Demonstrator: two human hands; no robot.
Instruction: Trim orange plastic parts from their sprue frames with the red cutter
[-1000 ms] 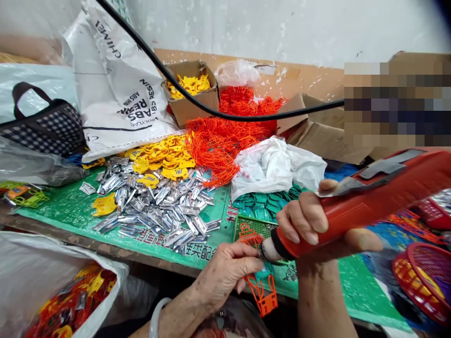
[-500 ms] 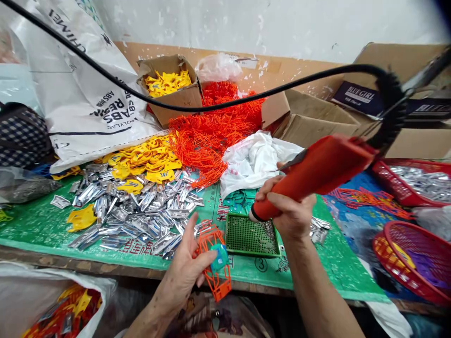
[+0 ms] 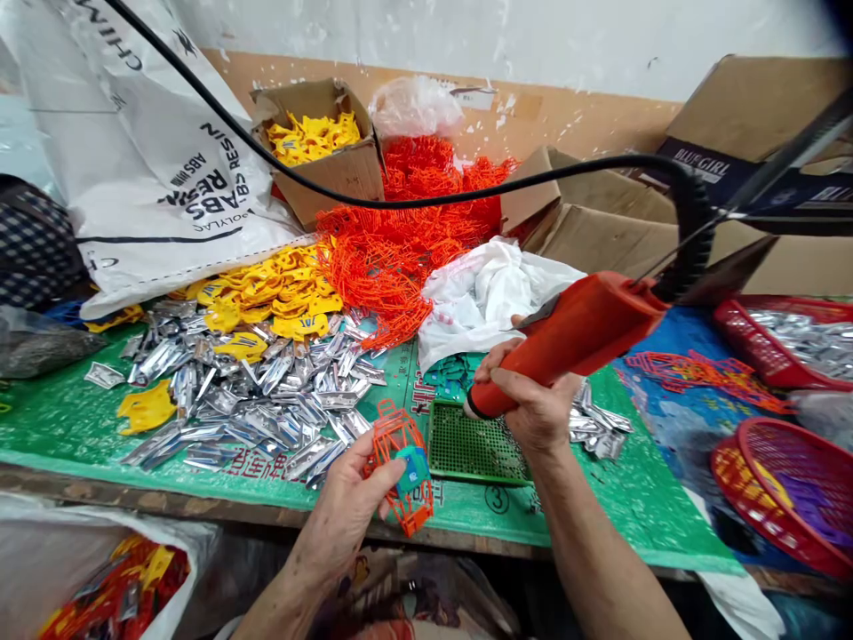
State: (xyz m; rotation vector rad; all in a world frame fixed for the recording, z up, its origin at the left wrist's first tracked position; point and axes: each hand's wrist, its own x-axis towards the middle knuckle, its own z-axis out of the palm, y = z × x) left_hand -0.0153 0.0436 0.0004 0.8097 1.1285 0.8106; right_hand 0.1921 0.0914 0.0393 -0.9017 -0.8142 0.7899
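My left hand (image 3: 350,493) grips an orange plastic frame (image 3: 404,436) with a teal plastic piece (image 3: 414,468) set in it, the thumb pressing on the teal piece. Wrapped around a red electric screwdriver (image 3: 566,342) is my right hand (image 3: 533,400). The screwdriver tilts down to the left, its tip over a green perforated tray (image 3: 459,444) holding tiny screw-like parts. Behind the tray lie teal pieces (image 3: 457,373). Left of my left hand spreads a heap of shiny metal strips (image 3: 267,400).
Yellow plastic pieces (image 3: 273,289) and a mound of orange frames (image 3: 379,267) lie behind the metal strips. A white bag (image 3: 493,289) and cardboard boxes (image 3: 600,236) stand at the back. Red baskets (image 3: 793,480) are at the right. A black cable (image 3: 426,203) crosses above.
My left index finger has come down from being raised and now closes on the orange frame, which has tilted. My right hand and the screwdriver have shifted slightly left.
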